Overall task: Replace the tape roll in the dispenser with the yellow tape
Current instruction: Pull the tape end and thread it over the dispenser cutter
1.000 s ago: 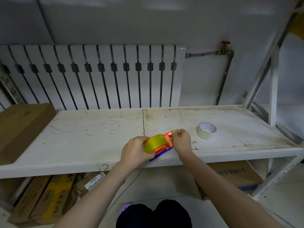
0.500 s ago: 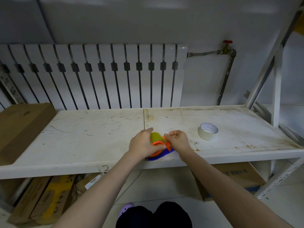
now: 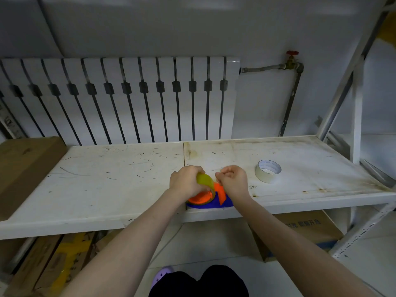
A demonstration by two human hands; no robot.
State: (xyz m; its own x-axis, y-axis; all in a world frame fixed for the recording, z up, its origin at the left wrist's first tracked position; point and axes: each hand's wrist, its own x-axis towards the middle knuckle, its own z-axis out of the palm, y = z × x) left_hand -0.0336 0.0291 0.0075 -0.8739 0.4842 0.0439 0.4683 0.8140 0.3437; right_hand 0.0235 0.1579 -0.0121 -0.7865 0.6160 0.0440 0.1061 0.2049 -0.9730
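Head view shows us at the front edge of the white shelf (image 3: 107, 185), working the orange and blue dispenser (image 3: 218, 200) with both hands. Our left hand (image 3: 185, 182) is clamped around the yellow tape (image 3: 205, 181), which sits on the dispenser's orange hub. Our right hand (image 3: 232, 181) is closed, thumb against fingertips, just above the dispenser's orange front piece; whether it is pinching the loose end of the tape we cannot tell, as nothing shows clearly between the fingers.

A second ago the dispenser was lifted a little and tipped toward us, the yellow roll showing its broad face. Half a second ago the left hand covered most of it. Now the dispenser rests lower, its blue base down on the shelf edge, and the right hand has come up and away from the roll. We read that as the roll being seated and the tape end being drawn out toward the cutter.

The white tape roll (image 3: 267, 170) lies flat on the shelf, well apart to our right, so the old roll looks to be out already. What remains, we judge, is threading the end through the front and checking the roll turns freely.
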